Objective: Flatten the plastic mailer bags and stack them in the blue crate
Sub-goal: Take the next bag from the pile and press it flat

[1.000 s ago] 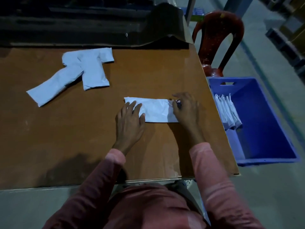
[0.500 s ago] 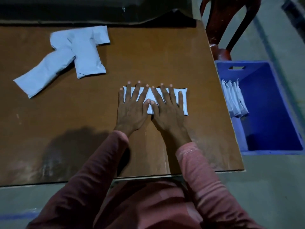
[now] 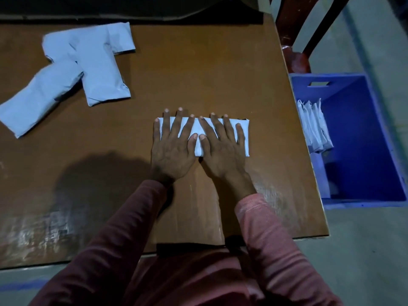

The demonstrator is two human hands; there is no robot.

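A folded white mailer bag [image 3: 245,133] lies flat on the brown table [image 3: 198,74]. My left hand [image 3: 174,142] and my right hand [image 3: 220,146] press down on it side by side, fingers straight and spread, thumbs almost touching. Several more pale mailer bags [image 3: 88,69] lie in a loose overlapping pile at the table's far left. The blue crate [image 3: 362,138] stands on the floor to the right of the table. Several flattened bags [image 3: 313,127] lean upright against its left wall.
A red-brown plastic chair [image 3: 298,40] stands beyond the crate, at the table's far right corner. Dark sheeting [image 3: 132,7] runs along the table's back edge. Grey floor surrounds the crate.
One second ago my hands gripped the bag at its two ends. They have since come together on top of it, flat and spread. The view has tilted down and closer.
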